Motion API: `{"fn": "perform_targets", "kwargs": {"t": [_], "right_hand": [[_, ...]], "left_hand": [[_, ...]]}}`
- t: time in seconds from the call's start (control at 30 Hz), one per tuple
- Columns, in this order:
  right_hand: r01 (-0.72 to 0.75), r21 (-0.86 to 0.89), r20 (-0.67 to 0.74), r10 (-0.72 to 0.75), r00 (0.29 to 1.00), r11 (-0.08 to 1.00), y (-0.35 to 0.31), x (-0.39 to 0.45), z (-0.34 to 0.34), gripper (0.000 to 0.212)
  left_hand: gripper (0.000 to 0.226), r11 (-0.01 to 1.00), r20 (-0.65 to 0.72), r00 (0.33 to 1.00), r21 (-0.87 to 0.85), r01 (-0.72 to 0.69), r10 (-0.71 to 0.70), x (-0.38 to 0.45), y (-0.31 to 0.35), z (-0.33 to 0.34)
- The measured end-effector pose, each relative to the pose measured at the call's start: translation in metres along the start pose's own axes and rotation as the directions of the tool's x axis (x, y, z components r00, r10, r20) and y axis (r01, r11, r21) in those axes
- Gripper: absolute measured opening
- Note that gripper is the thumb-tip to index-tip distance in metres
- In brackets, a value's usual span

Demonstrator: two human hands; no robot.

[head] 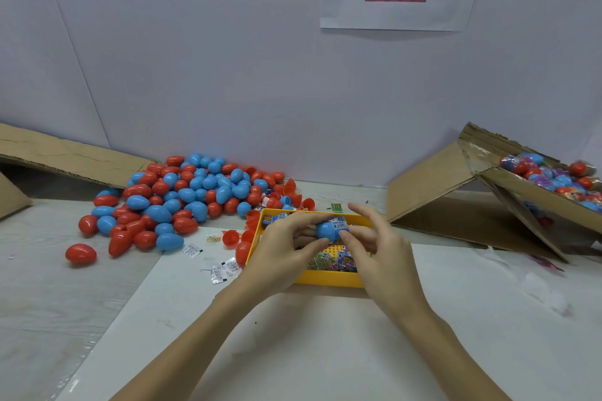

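Forearms reach in over the white sheet on the table, and both hands work on one piece. The left hand pinches the blunt end of a blue plastic egg between thumb and curled fingers. The right hand pinches the other end, where a printed film sleeve sits partly round the shell. The egg is held in the air just above the yellow plastic tray, which holds loose printed sleeves.

My reading is that this egg is mid-sleeving: the film covers only the right-hand part and the blue shell shows bare on the left, so it has yet to be drawn fully over.

Beside the tray on the left lie small white packets and a few open red half-shells. Beyond them spreads the heap of bare red and blue plastic eggs, a large one, so most of the work looks to be ahead.

Far right, the tilted brown cardboard box holds sleeved eggs, the finished share; how deep it runs cannot be told. A flattened cardboard piece lies far left, and a white paper sign hangs on the wall
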State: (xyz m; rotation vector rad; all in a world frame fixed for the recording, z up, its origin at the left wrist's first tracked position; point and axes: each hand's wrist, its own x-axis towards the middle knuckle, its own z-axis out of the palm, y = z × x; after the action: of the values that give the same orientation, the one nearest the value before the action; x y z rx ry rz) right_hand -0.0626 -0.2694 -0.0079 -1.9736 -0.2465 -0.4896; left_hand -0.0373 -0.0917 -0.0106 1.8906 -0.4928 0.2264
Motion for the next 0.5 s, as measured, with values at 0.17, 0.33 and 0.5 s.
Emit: {"fn": "perform_targets", "kwargs": {"t": [0.17,0.33,0.5], "right_hand": [[-0.072,0.143,-0.046,0.079,0.996,0.987,-0.0011,-0.0012,0.0008,0.049],[-0.065,0.137,-0.056,0.074,0.996,0.988,-0.0026,-0.0014,-0.0006,0.050],[-0.066,0.132,-0.036,0.072,0.997,0.989,-0.0022,-0.0009,-0.0002,0.049]], "left_hand": [[0.043,0.994,-0.008,0.999,-0.098,0.041,-0.042,0.0011,0.0012,-0.0001],[0.044,0.984,0.010,0.996,-0.153,0.093,-0.092,0.0021,0.0014,-0.0005],[0.044,0.988,0.013,0.997,-0.133,0.082,-0.081,0.0013,0.0017,-0.0007]]}}
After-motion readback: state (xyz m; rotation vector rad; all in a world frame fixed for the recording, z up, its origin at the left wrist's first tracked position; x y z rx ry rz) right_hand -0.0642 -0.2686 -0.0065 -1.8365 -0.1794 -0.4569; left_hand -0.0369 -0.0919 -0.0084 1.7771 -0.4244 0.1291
